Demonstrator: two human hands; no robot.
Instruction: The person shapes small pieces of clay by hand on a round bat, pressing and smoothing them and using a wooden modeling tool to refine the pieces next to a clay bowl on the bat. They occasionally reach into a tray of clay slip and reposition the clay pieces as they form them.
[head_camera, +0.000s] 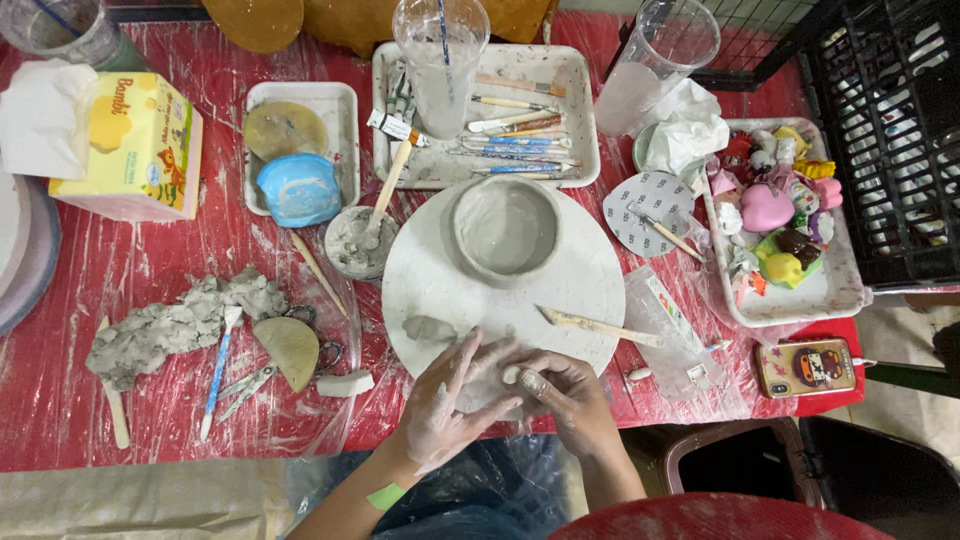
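Fingers: your left hand (445, 405) and right hand (565, 395) meet at the lower middle of the frame; together they pinch a small lump of clay (512, 374), left fingers (470, 352) loosely spread beneath it, right fingers curled over it.
Lump: it sits between both hands, at the near edge of the round white board (590, 270); its long axis cannot be told, since the hands hide most of it.
Nearer hand: both touch it; the right thumb presses on top.
Just beyond: a small grey clay scrap (430, 328) lies on the board, up and left of your left fingers.
Bowl: the grey clay bowl (505, 228) stands upright higher on the board, straight above the hands, apart from them.
Tool: a wooden modelling stick (598, 326) lies to the right of the lump, long axis running left to right, nearer your right hand.
Worktop: red covering (150, 420), with a heap of raw clay (175, 325) at the left.
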